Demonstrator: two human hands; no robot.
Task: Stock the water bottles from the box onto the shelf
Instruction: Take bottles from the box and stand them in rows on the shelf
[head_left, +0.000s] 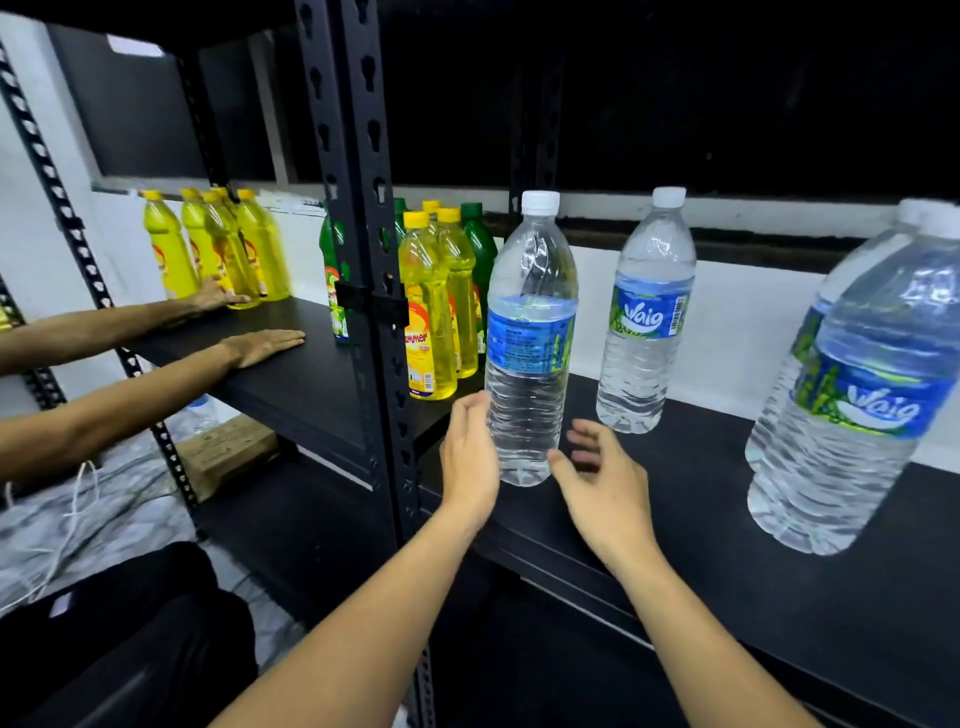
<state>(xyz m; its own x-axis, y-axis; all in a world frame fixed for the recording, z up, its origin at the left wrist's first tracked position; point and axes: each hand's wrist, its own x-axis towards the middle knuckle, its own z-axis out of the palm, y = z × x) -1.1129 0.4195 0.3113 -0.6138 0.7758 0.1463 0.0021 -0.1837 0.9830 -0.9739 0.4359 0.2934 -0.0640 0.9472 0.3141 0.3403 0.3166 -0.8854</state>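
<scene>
Both hands flank a bottle (530, 332) that stands upright on the black shelf (701, 509), near its front edge. The left hand (470, 457) is open, its straight fingers lying against the bottle's lower left side. The right hand (597, 483) is open too, fingers loosely curled and holding nothing, just right of the bottle's base; whether its thumb touches the plastic I cannot tell.

Right of the bottle and farther back stands a second bottle (647, 312), its blue label facing out. Well to the right of the bottle, two more bottles (852, 415) stand one behind the other, blurred at the frame edge. Just left of the bottle are yellow bottles (431, 312) with green bottles (478, 239) behind them, beside a black post (363, 208). Far left of the bottle, another person's hands (265, 345) rest on the neighbouring shelf. Below and left of the bottle, a cardboard box (228, 452) sits on the floor.
</scene>
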